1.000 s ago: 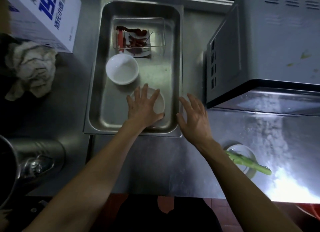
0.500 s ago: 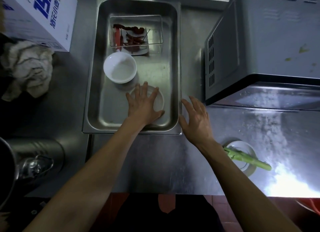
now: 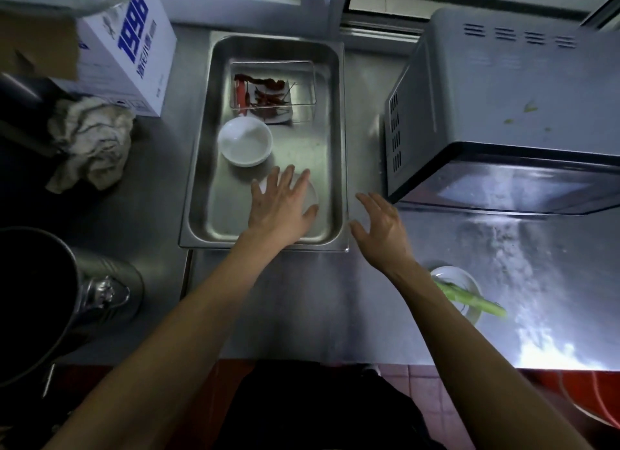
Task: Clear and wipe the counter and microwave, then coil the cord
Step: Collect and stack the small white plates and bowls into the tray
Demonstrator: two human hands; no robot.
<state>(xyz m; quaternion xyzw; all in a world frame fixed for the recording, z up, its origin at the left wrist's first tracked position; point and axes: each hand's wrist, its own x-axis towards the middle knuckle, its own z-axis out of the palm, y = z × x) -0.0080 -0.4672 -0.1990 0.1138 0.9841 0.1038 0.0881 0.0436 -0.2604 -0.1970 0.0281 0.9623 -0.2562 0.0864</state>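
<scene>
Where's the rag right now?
In the head view the rag lies crumpled on the counter's far left, just in front of the white box and left of the steel tray.

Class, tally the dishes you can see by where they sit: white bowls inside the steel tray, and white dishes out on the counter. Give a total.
White bowls in the steel tray: 2
White dishes on the counter: 1
Total: 3
</scene>
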